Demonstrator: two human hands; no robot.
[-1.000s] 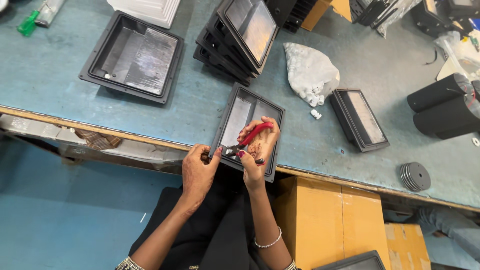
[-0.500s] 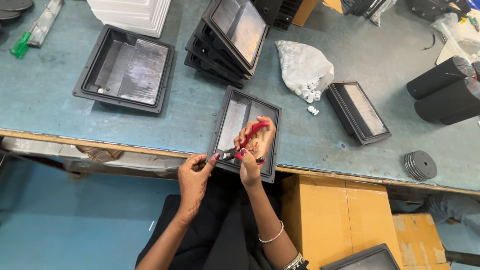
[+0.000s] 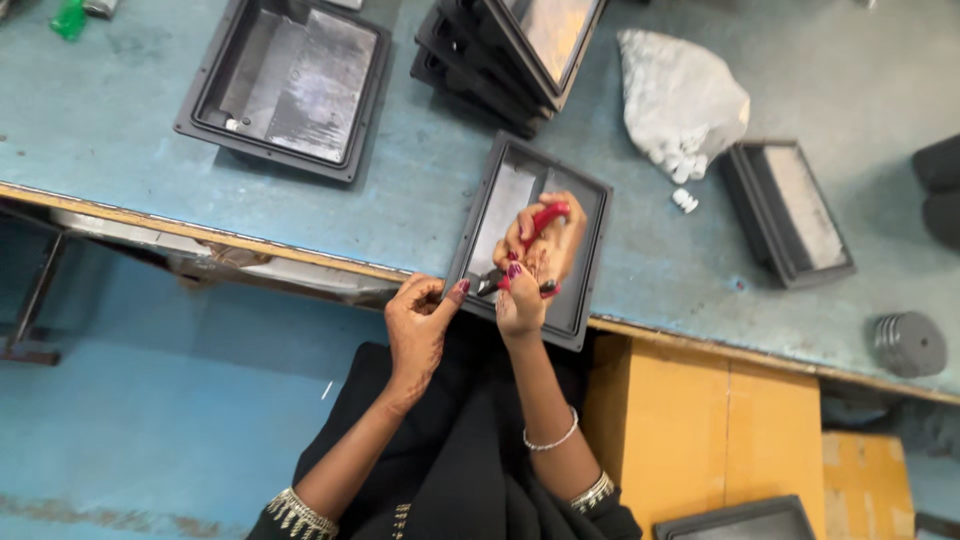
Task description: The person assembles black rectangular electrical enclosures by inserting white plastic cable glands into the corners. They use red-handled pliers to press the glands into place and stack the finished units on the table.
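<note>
A black rectangular tray-like housing (image 3: 580,300) lies at the near edge of the blue workbench, straight in front of me. My right hand (image 3: 535,262) is closed around a pair of red-handled cutters (image 3: 540,218), whose jaws point left toward the housing's near left rim. My left hand (image 3: 420,320) pinches that rim at the corner, its fingertips close to the cutter jaws. What sits between the jaws is too small to make out.
A second black housing (image 3: 285,85) lies open at the far left. A leaning stack of housings (image 3: 500,50) stands behind. A white bag of small white parts (image 3: 680,100), a smaller black housing (image 3: 790,210), a ribbed disc (image 3: 908,345) and cardboard boxes (image 3: 720,430) are to the right.
Both hands stay at the housing's near left corner with the cutters. The view has shifted a little closer and to the right; nothing on the bench has moved.
</note>
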